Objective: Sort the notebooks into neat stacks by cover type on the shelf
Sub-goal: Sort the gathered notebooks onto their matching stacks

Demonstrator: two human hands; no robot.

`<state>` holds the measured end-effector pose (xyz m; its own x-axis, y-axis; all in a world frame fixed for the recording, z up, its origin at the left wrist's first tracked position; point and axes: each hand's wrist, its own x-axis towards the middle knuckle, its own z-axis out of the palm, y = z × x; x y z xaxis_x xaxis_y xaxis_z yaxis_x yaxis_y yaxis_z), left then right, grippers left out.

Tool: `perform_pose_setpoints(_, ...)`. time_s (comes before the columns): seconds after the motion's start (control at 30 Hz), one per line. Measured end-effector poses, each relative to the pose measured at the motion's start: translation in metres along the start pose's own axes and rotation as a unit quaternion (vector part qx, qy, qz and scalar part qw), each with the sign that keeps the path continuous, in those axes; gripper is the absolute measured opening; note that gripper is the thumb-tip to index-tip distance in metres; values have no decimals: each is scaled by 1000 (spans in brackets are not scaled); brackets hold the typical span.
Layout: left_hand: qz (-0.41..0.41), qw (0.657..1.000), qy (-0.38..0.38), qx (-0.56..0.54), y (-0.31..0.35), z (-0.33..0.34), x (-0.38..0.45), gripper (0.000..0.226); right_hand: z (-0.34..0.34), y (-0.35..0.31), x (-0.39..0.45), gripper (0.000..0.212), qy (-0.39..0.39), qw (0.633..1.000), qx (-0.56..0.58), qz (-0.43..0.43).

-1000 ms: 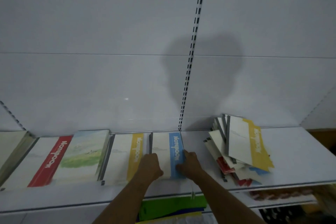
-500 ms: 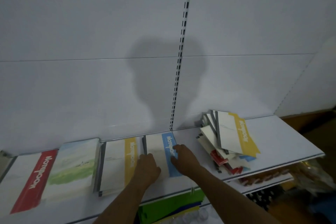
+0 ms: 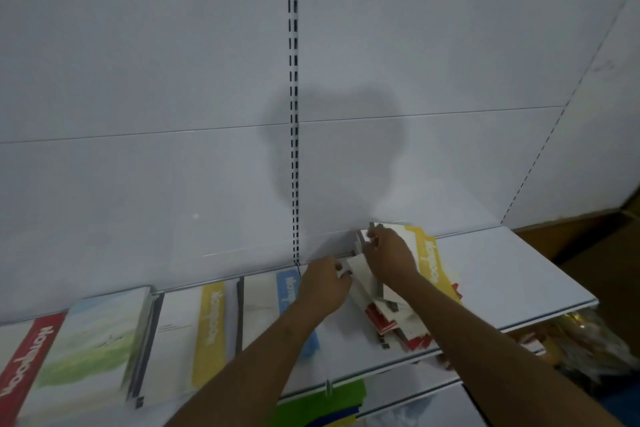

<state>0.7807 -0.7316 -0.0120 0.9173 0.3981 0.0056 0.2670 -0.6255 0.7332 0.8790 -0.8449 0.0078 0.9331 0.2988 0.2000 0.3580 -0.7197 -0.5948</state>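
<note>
both hands have left the blue notebook (image 3: 289,291) for the messy pile (image 3: 398,308) at three o'clock, right hand (image 3: 389,258) pinching its yellow top notebook (image 3: 427,260), left hand (image 3: 323,284) loosely open beside it, four tidy stacks done on the shelf (image 3: 502,274).

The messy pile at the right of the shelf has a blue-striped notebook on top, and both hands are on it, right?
Not quite. The head view shows a yellow-striped notebook on top of the messy pile, not blue. The left hand and right hand are both at it.

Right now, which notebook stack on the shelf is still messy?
The jumbled pile at the right, under both hands, with covers fanned at angles. The red-stripe, landscape, yellow-stripe and blue-stripe stacks lie squared.
</note>
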Motion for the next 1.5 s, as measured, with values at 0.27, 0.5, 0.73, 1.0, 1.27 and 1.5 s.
perform_pose_setpoints(0.27,-86,994,-23,-61,66,58,25,14,-43,118,27,49,-32,975,-96,195)
perform_pose_setpoints(0.5,-186,969,10,-161,96,93,42,32,-49,153,38,39,-85,983,-18,159)
perform_pose_setpoints(0.73,-175,970,-40,-164,105,111,41,28,-54,174,33,34,-78,981,39,171)
perform_pose_setpoints(1.0,-129,951,29,-279,106,98,16,57,-64,135,47,43,2,992,75,103)
perform_pose_setpoints(1.27,-157,895,219,-354,41,6,-42,56,-2,0,24,29,-134,974,180,2)
perform_pose_setpoints(1.5,-170,830,394,-356,-46,-95,-166,65,76,-149,-89,18,-294,924,225,-94)
